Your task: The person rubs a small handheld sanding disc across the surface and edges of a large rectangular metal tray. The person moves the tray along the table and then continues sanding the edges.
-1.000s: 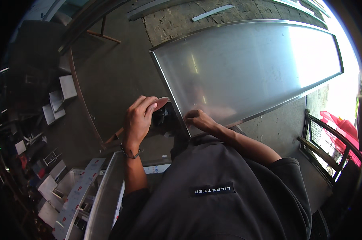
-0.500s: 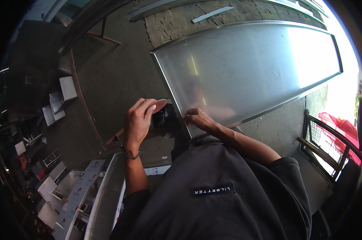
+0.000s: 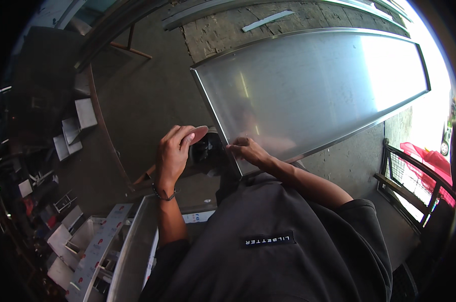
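You wear this wide fisheye on your head, the left of two side by side. It faces down over your dark shirt, close at lower centre; your left hand and right hand sit mid-frame, the metal panel bowing across the upper right.

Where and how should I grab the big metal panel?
Probably by the left short rim of the metal panel, coming from the left, near your right hand: the raised edge offers a hold, the broad flat face little.
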Motion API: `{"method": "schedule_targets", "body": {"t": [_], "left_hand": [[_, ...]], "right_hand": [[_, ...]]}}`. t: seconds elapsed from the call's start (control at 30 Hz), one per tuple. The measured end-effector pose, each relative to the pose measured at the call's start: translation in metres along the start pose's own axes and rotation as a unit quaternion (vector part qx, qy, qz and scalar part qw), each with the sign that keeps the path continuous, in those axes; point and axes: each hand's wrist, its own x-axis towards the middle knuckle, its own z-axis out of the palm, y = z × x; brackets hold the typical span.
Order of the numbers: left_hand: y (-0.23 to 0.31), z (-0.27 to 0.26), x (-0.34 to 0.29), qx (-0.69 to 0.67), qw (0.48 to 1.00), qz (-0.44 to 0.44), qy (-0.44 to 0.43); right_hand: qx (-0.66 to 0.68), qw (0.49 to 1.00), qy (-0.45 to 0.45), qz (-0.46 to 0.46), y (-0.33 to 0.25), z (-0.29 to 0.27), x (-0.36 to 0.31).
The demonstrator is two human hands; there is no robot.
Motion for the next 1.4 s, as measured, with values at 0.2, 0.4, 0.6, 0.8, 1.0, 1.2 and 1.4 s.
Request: {"method": "schedule_targets", "body": {"t": [0.2,0.4,0.6,0.8,1.0,1.2,1.4], "left_hand": [[-0.003,0.0,-0.001,0.002,1.0,0.004,-0.001],[-0.003,-0.001,-0.003,0.002,1.0,0.001,0.002],[-0.004,0.001,-0.005,0.006,1.0,0.002,0.001],[-0.004,-0.001,-0.006,0.003,1.0,-0.001,-0.002],[-0.006,0.0,-0.008,-0.026,1.0,-0.005,0.003],[0.001,0.006,-0.003,-0.013,1.0,0.012,-0.009],[0.0,0.001,-0.009,-0.011,1.0,-0.005,-0.003]], "right_hand": [[-0.011,1.0,-0.007,-0.007,-0.002,-0.005,0.011],[-0.02,1.0,-0.01,-0.002,0.003,-0.003,0.015],[-0.037,0.999,0.005,-0.015,0.0,-0.003,0.013],[-0.231,0.97,0.002,-0.078,-0.038,-0.023,-0.022],[-0.605,0.786,-0.017,-0.128,0.003,-0.1,-0.057],[-0.6,0.793,-0.082,-0.066,0.016,-0.112,-0.072],[-0.574,0.814,-0.085,-0.04,-0.009,-0.111,-0.068]]}}
